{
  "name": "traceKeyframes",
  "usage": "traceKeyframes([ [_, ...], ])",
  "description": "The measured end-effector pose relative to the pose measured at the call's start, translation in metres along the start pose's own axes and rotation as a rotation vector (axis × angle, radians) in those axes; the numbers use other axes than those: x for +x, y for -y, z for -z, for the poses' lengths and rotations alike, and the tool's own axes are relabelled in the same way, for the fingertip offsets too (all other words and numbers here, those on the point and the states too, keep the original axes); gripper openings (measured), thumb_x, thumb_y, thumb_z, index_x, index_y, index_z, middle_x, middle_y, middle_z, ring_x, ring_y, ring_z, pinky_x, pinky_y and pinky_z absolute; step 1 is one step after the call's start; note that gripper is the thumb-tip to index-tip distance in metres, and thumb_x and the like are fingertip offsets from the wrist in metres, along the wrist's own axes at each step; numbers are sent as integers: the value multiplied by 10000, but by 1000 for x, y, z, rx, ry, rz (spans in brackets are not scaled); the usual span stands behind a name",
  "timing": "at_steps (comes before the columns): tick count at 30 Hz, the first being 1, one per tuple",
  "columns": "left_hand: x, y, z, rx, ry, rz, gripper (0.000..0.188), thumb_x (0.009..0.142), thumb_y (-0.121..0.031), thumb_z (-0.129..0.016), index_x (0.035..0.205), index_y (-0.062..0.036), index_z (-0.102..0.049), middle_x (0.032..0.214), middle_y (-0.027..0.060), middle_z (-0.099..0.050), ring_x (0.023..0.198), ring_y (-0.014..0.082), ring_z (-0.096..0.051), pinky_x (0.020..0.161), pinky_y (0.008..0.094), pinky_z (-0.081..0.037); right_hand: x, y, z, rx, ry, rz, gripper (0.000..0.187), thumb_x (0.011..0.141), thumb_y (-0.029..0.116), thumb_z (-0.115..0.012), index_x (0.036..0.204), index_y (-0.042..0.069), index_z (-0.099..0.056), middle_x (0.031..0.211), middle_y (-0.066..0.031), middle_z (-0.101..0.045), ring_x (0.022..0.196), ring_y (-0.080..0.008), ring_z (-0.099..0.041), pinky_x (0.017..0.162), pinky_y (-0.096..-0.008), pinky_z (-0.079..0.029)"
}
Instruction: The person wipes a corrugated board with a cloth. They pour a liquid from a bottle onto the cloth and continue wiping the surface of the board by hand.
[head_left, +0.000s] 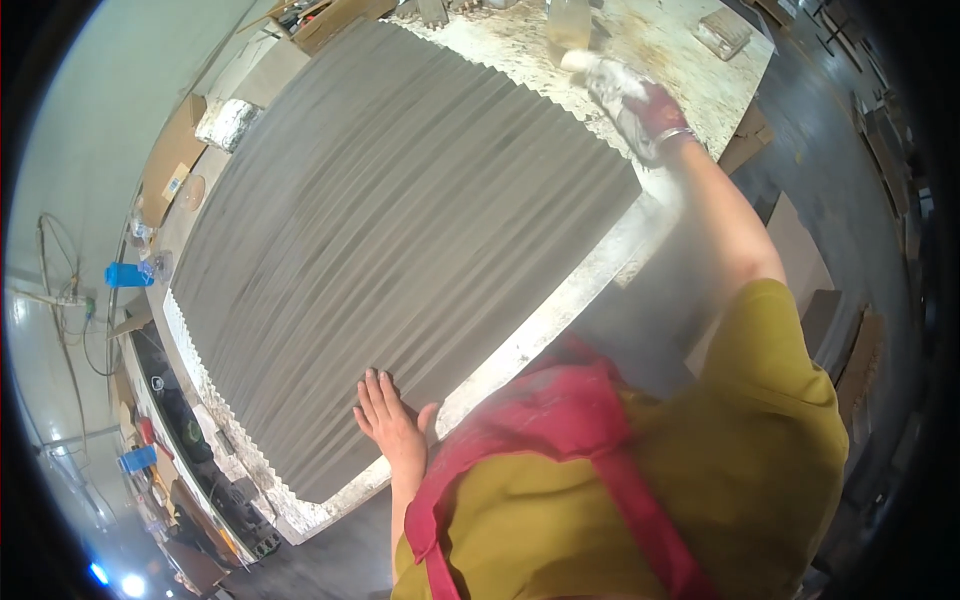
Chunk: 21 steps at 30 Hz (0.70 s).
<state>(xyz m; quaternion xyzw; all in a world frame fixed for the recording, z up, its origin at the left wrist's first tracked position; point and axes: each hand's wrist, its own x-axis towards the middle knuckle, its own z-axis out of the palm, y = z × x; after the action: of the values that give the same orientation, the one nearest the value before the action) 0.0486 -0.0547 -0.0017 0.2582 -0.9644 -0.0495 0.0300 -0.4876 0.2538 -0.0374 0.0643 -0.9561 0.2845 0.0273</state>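
A large grey ribbed panel (400,230) with zigzag-cut ends lies across the white-stained table (540,325). My left hand (392,425), bare, rests on the panel near its front edge, fingers stretched out and thumb apart. At the far right, my right hand (640,105) wears a whitish glove with a dark red back. Its fingers look curled around something with a pale rounded end that I cannot make out. Just beyond it stands a cloudy yellowish container (569,25) on the stained tabletop, beside the panel's far right end.
A flat plastic-wrapped packet (722,33) lies at the table's far right corner. Along the far left side are a foil-like bundle (230,123), a cardboard box (172,160) and a blue cup (127,275). Cardboard sheets (800,240) stand right of the table.
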Motion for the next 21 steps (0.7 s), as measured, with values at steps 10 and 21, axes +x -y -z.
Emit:
traceKeyframes([
  [10, -5, 12, -19, 1, 81, -6, 844, 690, -413, -748, 1359, -30, -404, 1430, 197, -349, 1345, 402, -263, 1080, 543, -171, -264, 215, -44, 32, 352, 1257, 562, 810, 301, -598, 1352, 239, -463, 1396, -50, -451, 1318, -266, -384, 1089, -451, -278],
  [21, 9, -1, -3, 12, -13, -2, 912, 703, -493, -690, 1411, -44, -332, 1482, 132, -307, 1367, 333, -258, 1084, 477, -172, -23, 5, 38, 110, -22, 204, 349, 877, 138, -484, 1207, 69, -574, 1211, -143, -557, 1092, -318, -547, 923, -375, -451],
])
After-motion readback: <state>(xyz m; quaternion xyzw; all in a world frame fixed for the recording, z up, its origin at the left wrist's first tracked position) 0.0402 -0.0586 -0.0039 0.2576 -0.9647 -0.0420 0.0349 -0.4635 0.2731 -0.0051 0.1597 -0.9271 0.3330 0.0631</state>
